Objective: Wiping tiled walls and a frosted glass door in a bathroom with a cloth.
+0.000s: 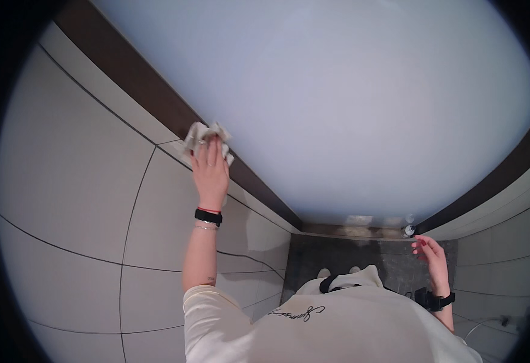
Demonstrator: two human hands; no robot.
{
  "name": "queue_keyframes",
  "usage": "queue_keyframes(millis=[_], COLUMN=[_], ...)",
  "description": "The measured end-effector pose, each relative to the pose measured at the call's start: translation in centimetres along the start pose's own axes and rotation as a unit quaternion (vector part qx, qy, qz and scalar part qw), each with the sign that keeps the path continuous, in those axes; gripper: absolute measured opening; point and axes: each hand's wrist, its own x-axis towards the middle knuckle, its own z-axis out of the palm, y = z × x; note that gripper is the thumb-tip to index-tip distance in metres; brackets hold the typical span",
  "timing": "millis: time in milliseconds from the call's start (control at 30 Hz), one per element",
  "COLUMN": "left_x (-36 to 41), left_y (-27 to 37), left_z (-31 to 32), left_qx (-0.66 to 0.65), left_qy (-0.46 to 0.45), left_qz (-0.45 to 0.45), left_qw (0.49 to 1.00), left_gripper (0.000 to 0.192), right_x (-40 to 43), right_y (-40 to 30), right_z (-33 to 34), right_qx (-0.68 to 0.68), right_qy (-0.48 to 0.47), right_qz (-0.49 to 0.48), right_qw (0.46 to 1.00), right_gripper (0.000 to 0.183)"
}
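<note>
My left hand (210, 172) presses a crumpled pale cloth (208, 131) onto the dark brown frame (156, 106) along the left side of a large bluish-white, smooth panel (360, 100). Part of the cloth extends onto the tiled wall beside the frame, and its underside is hidden. Low on the right, my right hand (430, 254) hangs in the air, fingers loosely bent and apart, with nothing in it. Just beyond its fingertips a small white container with a dark top (408, 230) stands at the panel's lower right corner, its reflection showing in the panel.
Large grey wall tiles (74, 181) with dark joints line the left, and more tiles (500, 272) the right. Underfoot is a dark grey floor (310, 254). A thin cable (478, 326) runs to a wall fitting (504, 321) at lower right.
</note>
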Motion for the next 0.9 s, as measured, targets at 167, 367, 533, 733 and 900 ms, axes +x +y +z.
queue_keyframes(millis=[167,367,533,733,900], left_x=[-6.7,-8.9,-1.3,5.9,8.9], left_y=[4.3,3.8,3.6,5.1,9.2], left_z=[5.0,7.2,0.8,-1.9,3.6], left_qx=[-0.012,-0.085,-0.087,-0.300,-0.434], left_qy=[-0.093,-0.161,-0.035,0.192,0.267], left_qz=[0.035,0.047,-0.085,-0.211,-0.279], left_qw=[0.995,0.982,0.992,0.910,0.814], left_gripper=[0.054,0.050,0.058,0.051,0.050], right_x=[0.0,-0.2,-0.4,-0.3,-0.4], right_y=[1.3,1.4,1.9,1.4,1.1], right_z=[-1.4,-2.2,-2.2,-1.0,-0.5], right_qx=[-0.023,-0.018,-0.011,-0.008,-0.037], right_qy=[-0.008,-0.008,0.009,-0.022,-0.038], right_qz=[0.000,-0.029,-0.028,-0.026,-0.033], right_qw=[1.000,0.999,1.000,0.999,0.998], right_gripper=[0.028,0.027,0.027,0.028,0.029])
